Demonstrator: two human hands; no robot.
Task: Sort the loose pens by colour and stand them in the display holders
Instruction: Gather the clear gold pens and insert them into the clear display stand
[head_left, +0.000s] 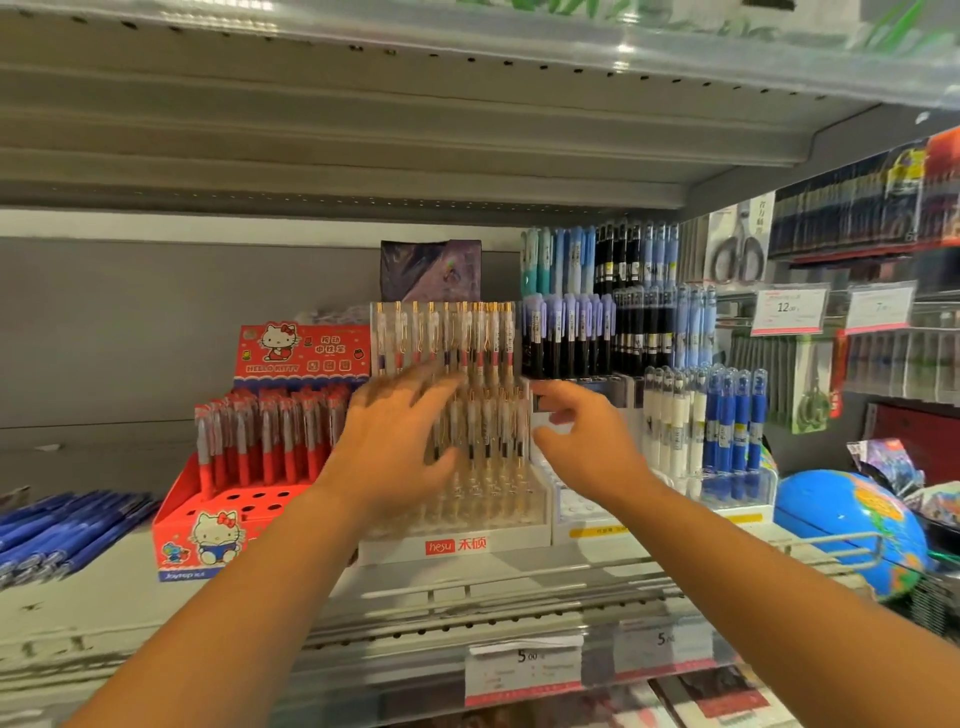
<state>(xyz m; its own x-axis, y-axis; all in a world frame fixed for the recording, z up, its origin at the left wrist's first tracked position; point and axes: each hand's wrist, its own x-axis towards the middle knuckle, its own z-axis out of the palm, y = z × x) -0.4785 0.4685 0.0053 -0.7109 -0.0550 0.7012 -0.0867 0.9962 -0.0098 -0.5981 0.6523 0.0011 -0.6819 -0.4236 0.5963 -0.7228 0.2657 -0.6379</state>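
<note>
Left hand (400, 431) spread open against clear gold-clipped pens (467, 338) in the white tiered display holder (519, 543), right hand (587, 441) curled at its right edge, contents untellable: likely straightening rows, next fetching loose blue pens (67, 530) well left of it.

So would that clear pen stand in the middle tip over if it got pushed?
Probably slides rather than tips: the clear pen stand sits on a wide white base. Its back row of pens stands tall, so a high push might rock it.

Globe (841, 525) at right; scissors (737, 249), price tags (788, 310) above.
</note>
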